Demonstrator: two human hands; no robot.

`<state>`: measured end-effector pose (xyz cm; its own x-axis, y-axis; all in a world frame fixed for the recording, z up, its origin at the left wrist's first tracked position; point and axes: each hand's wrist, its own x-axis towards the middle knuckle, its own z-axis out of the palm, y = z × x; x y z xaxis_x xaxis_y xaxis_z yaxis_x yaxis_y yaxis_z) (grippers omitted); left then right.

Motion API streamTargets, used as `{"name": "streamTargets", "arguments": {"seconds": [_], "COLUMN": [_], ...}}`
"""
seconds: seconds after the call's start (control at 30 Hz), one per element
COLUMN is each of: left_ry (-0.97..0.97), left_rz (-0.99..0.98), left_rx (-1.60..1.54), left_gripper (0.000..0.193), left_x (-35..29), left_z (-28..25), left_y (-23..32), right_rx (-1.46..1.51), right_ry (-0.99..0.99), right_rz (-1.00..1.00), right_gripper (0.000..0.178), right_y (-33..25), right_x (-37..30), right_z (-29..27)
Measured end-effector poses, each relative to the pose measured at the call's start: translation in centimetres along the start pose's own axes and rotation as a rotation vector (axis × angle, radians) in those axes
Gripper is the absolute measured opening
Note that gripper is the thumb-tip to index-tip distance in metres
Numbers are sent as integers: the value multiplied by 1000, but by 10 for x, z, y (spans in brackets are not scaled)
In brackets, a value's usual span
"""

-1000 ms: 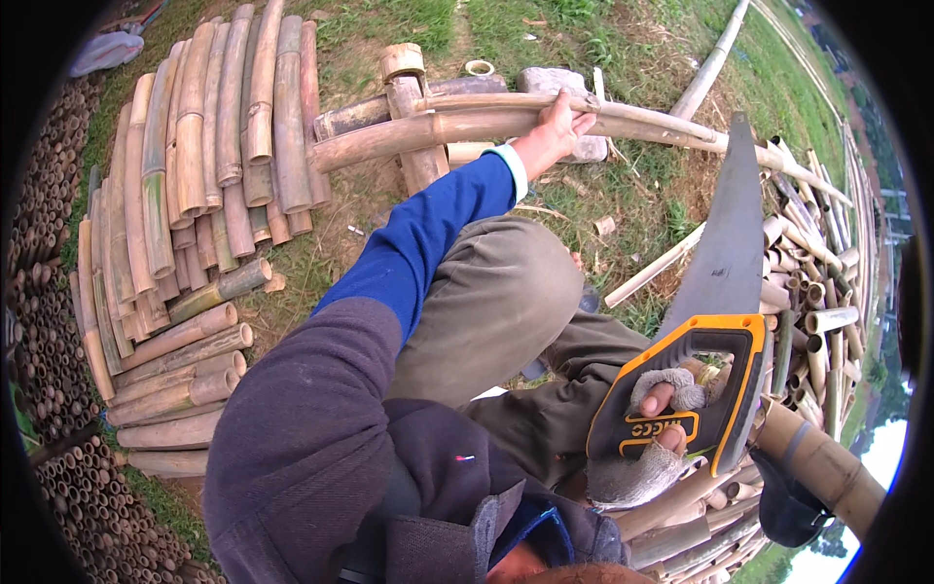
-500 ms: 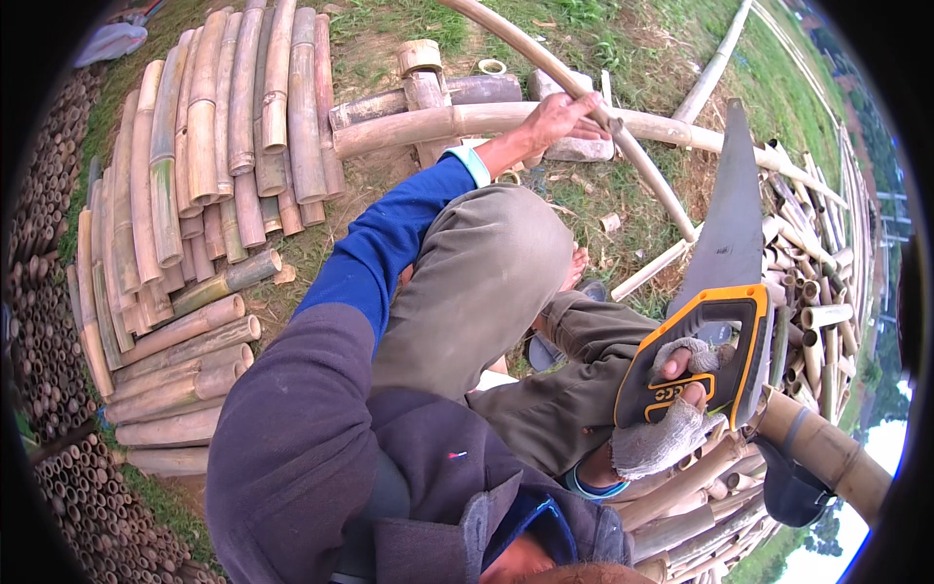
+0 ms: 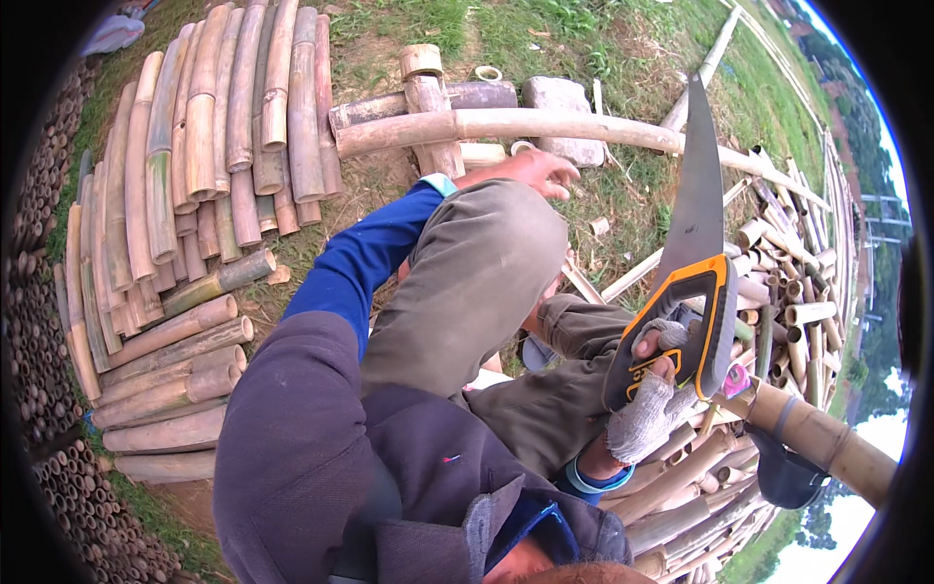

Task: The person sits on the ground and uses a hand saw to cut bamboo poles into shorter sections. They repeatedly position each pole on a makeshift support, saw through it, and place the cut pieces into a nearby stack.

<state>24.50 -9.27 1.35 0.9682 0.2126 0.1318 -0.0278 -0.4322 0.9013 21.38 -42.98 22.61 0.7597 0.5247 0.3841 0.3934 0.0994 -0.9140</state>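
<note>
In my right hand [image 3: 657,394], which wears a fingerless grey glove, is a handsaw [image 3: 695,195] with a black and orange handle. Its broad blade points up and away from me. My bare left hand [image 3: 545,173] reaches past my bent knee, fingers apart and holding nothing. Just beyond it, a long bamboo pole [image 3: 545,124] lies crosswise over a short upright bamboo post [image 3: 425,97] and a dark bamboo piece [image 3: 477,94]. A grey stone block [image 3: 562,97] sits by the pole. Part of the left hand is hidden behind the knee.
Cut bamboo lengths [image 3: 202,127] lie in rows at the left, with bundled bamboo ends [image 3: 107,516] beyond. A heap of short bamboo pieces [image 3: 803,311] stands at the right. A thick bamboo post [image 3: 827,433] with a dark cap-like item [image 3: 786,475] hanging from it rises near my right hand.
My left hand has let go of the thin bamboo pole and moved down and left toward my knee. The saw has shifted slightly left, still in my right hand.
</note>
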Motion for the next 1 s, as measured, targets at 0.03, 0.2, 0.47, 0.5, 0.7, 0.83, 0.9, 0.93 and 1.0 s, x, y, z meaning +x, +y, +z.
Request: {"name": "streamTargets", "arguments": {"seconds": [0.03,0.2,0.47,0.5,0.7,0.83,0.9,0.93,1.0], "left_ry": [240,528,570,579,550,451,331,267,210], "left_rz": [-7,-340,-384,-382,-398,-346,-415,-469,-530], "left_rx": [176,950,1083,1123,1020,882,849,845,848], "left_gripper": [70,92,76,79,80,79,78,78,80], "left_x": [-18,-144,-194,-201,-248,-286,-287,-281,-275], "left_z": [-26,-124,-103,-102,-119,-158,-166,-163,-160], "left_y": [0,-68,-98,-99,-97,-96,-88,-78,-61], "right_rx": [12,-48,202,31,24,46,-50,-9,93], "right_ry": [-41,-245,-485,-595,-655,-680,-660,-676,-715], "right_rz": [-6,68,249,149,224,147,39,151,368], "right_gripper": [44,43,46,47,61,63,59,59,58], "right_y": [-1,-2,-3,-1,18,32,32,32,31], "right_x": [1,-9,-60,-62,-94,-98,-91,-89,-86], "right_z": [-2,-18,39,39,70,108,127,132,144]}}
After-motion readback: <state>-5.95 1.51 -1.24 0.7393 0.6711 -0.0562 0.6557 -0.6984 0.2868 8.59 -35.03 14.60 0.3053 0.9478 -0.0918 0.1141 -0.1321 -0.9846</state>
